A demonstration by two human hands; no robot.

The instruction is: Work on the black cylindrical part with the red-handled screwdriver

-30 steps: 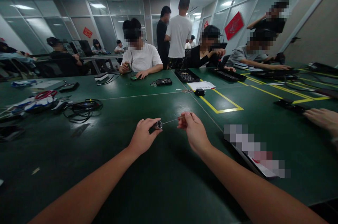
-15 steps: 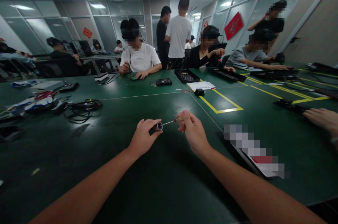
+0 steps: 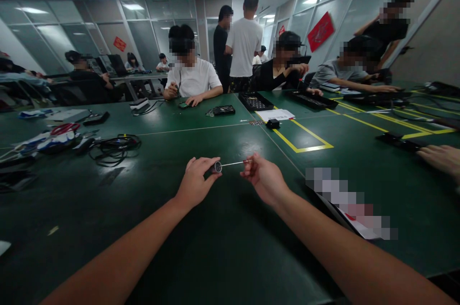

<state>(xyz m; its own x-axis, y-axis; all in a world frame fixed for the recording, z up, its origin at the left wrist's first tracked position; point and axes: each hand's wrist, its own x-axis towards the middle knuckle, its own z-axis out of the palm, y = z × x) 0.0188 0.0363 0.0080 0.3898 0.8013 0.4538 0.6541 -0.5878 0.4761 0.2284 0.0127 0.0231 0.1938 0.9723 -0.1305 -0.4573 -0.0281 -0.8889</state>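
Observation:
Between the thumb and fingers of my left hand (image 3: 196, 181) is a small dark cylinder (image 3: 217, 167) with a pale round rim, its end turned to the right. My right hand (image 3: 265, 178) grips the reddish handle of a screwdriver (image 3: 233, 163). The thin metal shaft points left, and its tip is at the cylinder's rimmed end; how far it reaches in I cannot tell. Both hands are raised over the green table (image 3: 215, 247).
Coiled black cables (image 3: 115, 149) and gloves (image 3: 59, 141) lie at the left. A blurred-out booklet (image 3: 352, 209) is at the right, near another person's hand (image 3: 440, 159). Across the table are a small black block (image 3: 273, 123), a black tray (image 3: 256, 101) and several seated people.
My right hand has turned about the screwdriver and shifted slightly right; the shaft now lies more level. The left hand keeps the cylinder in nearly the same place.

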